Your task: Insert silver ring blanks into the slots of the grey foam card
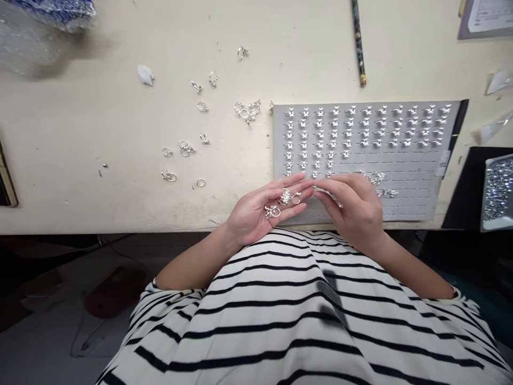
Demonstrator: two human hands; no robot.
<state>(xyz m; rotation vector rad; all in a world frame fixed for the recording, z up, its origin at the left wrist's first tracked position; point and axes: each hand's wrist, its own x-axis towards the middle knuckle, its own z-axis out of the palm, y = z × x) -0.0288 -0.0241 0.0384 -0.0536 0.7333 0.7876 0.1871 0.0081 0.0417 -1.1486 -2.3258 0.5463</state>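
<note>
Palm up near the table's front edge, my left hand point(260, 208) holds several small silver rings point(284, 198) on its palm and fingers. My right hand point(352, 206) has thumb and forefinger pinched together, close by the left fingertips; whatever is between them is too small or hidden to make out. Behind and under both hands lies a grey display board point(417, 182) with slots. Rows of silver rings point(350, 122) stand in its upper and left slots. A loose pile of rings point(377, 179) rests on the board, partly behind the right hand.
More loose rings point(185, 148) lie scattered on the cream table point(100, 107) to the left. A dark patterned stick point(358, 45) lies above the board. At right stands a tray of glittering small pieces point(499, 190); plastic bags point(36, 37) are at top left.
</note>
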